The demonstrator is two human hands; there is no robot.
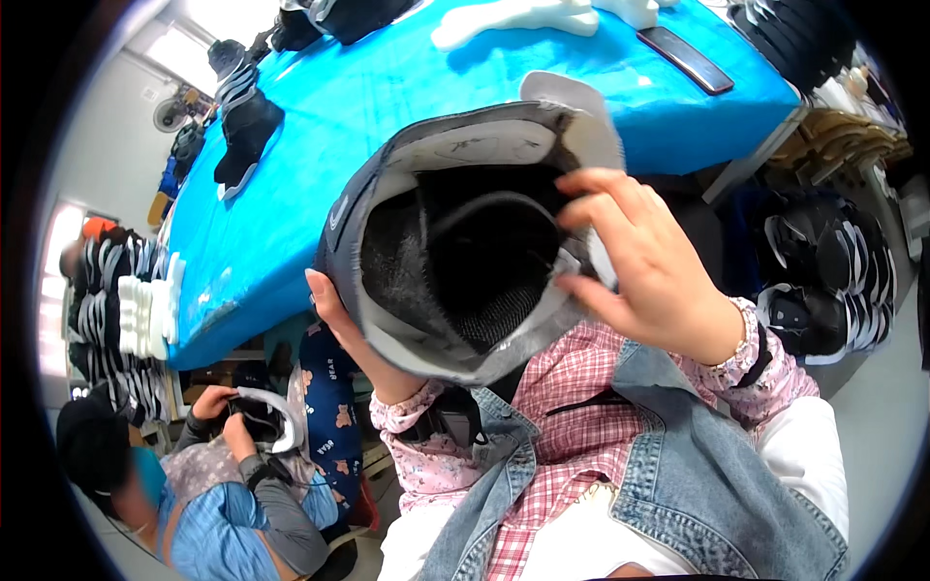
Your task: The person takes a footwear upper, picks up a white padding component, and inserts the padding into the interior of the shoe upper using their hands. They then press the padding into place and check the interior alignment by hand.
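Note:
Close in front of me is a hollow fabric piece (392, 198), perhaps a shoe upper, with a dark outer side and pale grey lining. Its round opening faces me, and black mesh shows deep inside. A grey flap sticks up at its far right. My left hand (354, 339) holds the piece from the lower left; most of its fingers are hidden behind it. My right hand (639, 257) is curled at the right rim, fingertips over the edge and thumb below, beside a small crumpled grey bit of the lining.
Behind the piece stands a table with a blue cover (281, 213), bearing white moulded pieces (518, 21), a dark phone-like slab (686, 60) and black pieces (250, 136). Stacked black-and-white pieces (833, 281) stand at right. At lower left a co-worker (232, 494) handles a white-rimmed piece.

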